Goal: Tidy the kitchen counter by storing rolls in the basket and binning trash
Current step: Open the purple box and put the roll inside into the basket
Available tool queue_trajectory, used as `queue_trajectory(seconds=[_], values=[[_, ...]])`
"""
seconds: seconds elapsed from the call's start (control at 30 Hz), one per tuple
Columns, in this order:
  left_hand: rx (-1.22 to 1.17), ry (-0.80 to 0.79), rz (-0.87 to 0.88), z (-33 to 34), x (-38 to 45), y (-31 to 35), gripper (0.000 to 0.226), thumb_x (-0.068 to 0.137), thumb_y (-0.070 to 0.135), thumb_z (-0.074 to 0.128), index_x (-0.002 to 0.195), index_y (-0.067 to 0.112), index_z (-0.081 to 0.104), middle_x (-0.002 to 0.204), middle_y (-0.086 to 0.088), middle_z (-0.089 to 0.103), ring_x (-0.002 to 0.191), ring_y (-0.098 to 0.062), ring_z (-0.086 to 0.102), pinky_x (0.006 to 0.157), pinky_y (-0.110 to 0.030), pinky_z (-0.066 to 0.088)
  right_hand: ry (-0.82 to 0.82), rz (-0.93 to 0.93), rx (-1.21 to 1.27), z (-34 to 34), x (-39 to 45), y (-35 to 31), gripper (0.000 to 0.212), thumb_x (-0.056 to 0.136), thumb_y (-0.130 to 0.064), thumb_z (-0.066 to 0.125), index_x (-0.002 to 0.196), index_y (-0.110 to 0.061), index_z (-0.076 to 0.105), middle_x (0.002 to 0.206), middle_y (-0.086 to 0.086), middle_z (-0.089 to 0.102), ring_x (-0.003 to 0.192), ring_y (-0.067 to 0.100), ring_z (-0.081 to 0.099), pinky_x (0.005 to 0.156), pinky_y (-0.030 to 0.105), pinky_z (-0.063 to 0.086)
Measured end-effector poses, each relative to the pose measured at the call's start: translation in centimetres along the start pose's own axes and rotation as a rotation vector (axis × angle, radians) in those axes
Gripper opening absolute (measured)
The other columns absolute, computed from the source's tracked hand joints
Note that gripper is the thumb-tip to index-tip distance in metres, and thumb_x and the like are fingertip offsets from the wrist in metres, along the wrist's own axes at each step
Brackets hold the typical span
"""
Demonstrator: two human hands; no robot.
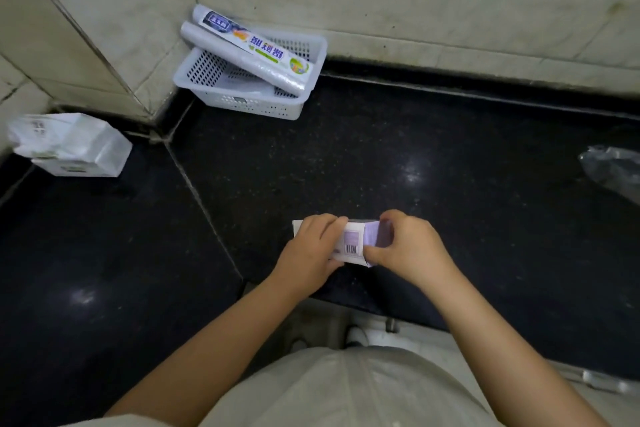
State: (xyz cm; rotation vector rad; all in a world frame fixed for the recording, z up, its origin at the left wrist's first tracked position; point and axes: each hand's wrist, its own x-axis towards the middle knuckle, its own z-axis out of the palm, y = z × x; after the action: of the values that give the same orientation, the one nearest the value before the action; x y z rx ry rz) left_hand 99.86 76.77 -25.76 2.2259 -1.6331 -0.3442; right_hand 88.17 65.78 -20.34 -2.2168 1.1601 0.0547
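Observation:
A small white and lilac carton [353, 243] with a barcode lies near the front edge of the black counter [450, 156]. My left hand [311, 250] grips its left end and my right hand [405, 246] pinches its right end, so most of it is covered. In the far corner stands a white perforated basket [239, 99]. Two wrapped rolls lean across the basket, sticking out over its back left rim: a printed roll [256, 43] and a plain one [242, 61].
A white packet [69, 146] sits on the counter at the far left against the wall. A crumpled clear plastic bag [613, 170] lies at the right edge. Tiled walls close the back and left. The counter's front edge runs just below my hands.

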Motion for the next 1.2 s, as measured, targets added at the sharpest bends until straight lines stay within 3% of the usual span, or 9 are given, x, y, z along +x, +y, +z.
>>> queue_trajectory(seconds=[0.23, 0.43, 0.67, 0.8, 0.9, 0.97, 1.03, 1.1, 1.2], values=[[-0.006, -0.019, -0.003, -0.5, 0.5, -0.6, 0.065, 0.073, 0.016, 0.074, 0.132, 0.008, 0.045, 0.13, -0.011, 0.049, 0.119, -0.028, 0.043, 0.083, -0.042, 0.053, 0.043, 0.016, -0.003, 0.0, -0.2, -0.7, 0.029, 0.065, -0.026, 0.069, 0.088, -0.011, 0.06, 0.073, 0.002, 0.054, 0.07, 0.023, 0.052, 0.046, 0.022, 0.03], [-0.02, -0.021, -0.082, 0.0, 0.4, -0.7, 0.067, 0.075, 0.022, 0.073, 0.133, 0.016, 0.04, 0.131, -0.003, 0.045, 0.119, -0.02, 0.038, 0.088, -0.036, 0.05, 0.062, 0.006, -0.015, 0.7, -0.3, -1.4, 0.044, 0.07, -0.028, 0.067, 0.108, -0.009, 0.056, 0.101, 0.011, 0.067, 0.09, 0.029, 0.061, 0.067, 0.028, 0.041], [-0.038, -0.066, -0.063, -0.1, 1.0, -0.9, 0.069, 0.076, 0.023, 0.072, 0.135, 0.017, 0.037, 0.135, -0.001, 0.042, 0.122, -0.017, 0.037, 0.097, -0.033, 0.045, 0.108, -0.027, 0.025, 0.6, -1.0, -0.7, 0.04, 0.072, -0.024, 0.062, 0.11, -0.013, 0.057, 0.095, 0.009, 0.068, 0.085, 0.027, 0.062, 0.065, 0.024, 0.04], [-0.131, -0.022, -0.111, -1.0, 1.5, -1.7, 0.064, 0.071, 0.019, 0.076, 0.127, 0.017, 0.045, 0.128, 0.0, 0.047, 0.119, -0.017, 0.041, 0.093, -0.02, 0.034, 0.106, 0.002, 0.317, -0.4, 0.0, 0.4, 0.031, 0.076, -0.008, 0.056, 0.105, -0.014, 0.061, 0.083, 0.0, 0.058, 0.072, 0.016, 0.054, 0.053, 0.012, 0.038], [-0.197, -0.038, -0.139, -1.6, 2.1, -2.6, 0.063, 0.067, 0.019, 0.08, 0.121, 0.017, 0.049, 0.121, 0.002, 0.05, 0.114, -0.015, 0.044, 0.09, -0.017, 0.031, 0.105, 0.011, 0.419, -0.5, 1.1, 1.2, 0.04, 0.077, -0.007, 0.059, 0.115, -0.019, 0.053, 0.094, -0.001, 0.056, 0.082, 0.013, 0.052, 0.055, 0.007, 0.039], [-0.262, -0.008, -0.187, -1.8, 2.3, -3.1, 0.06, 0.065, 0.021, 0.081, 0.116, 0.02, 0.05, 0.113, 0.009, 0.046, 0.109, -0.01, 0.044, 0.086, -0.019, 0.034, 0.203, -0.004, 0.312, 0.0, 1.4, 1.7, 0.055, 0.076, -0.011, 0.065, 0.128, -0.013, 0.045, 0.114, 0.006, 0.057, 0.099, 0.018, 0.053, 0.076, 0.014, 0.041], [-0.313, 0.008, -0.239, -1.8, 2.6, -3.3, 0.058, 0.064, 0.02, 0.081, 0.114, 0.021, 0.05, 0.108, 0.014, 0.04, 0.105, -0.006, 0.043, 0.084, -0.02, 0.037, 0.381, -0.086, 0.121, 0.3, 1.2, 1.6, 0.06, 0.074, -0.007, 0.069, 0.129, -0.005, 0.046, 0.128, 0.014, 0.053, 0.116, 0.031, 0.05, 0.095, 0.037, 0.043], [-0.32, -0.005, -0.266, -1.7, 2.8, -3.6, 0.061, 0.064, 0.02, 0.081, 0.115, 0.023, 0.048, 0.109, 0.015, 0.038, 0.104, -0.004, 0.041, 0.084, -0.02, 0.039, 0.556, -0.266, -0.086, 0.6, 1.1, 1.4, 0.051, 0.062, 0.006, 0.073, 0.112, -0.003, 0.062, 0.119, 0.02, 0.061, 0.11, 0.039, 0.056, 0.084, 0.048, 0.049], [-0.281, -0.023, -0.265, -1.7, 3.2, -3.8, 0.063, 0.065, 0.023, 0.081, 0.117, 0.025, 0.047, 0.119, 0.01, 0.045, 0.106, -0.003, 0.041, 0.085, -0.02, 0.038, 0.621, -0.477, -0.286, 0.5, 0.8, 0.5, 0.033, 0.052, 0.008, 0.068, 0.077, -0.012, 0.073, 0.104, 0.008, 0.073, 0.107, 0.024, 0.053, 0.075, 0.032, 0.037]])
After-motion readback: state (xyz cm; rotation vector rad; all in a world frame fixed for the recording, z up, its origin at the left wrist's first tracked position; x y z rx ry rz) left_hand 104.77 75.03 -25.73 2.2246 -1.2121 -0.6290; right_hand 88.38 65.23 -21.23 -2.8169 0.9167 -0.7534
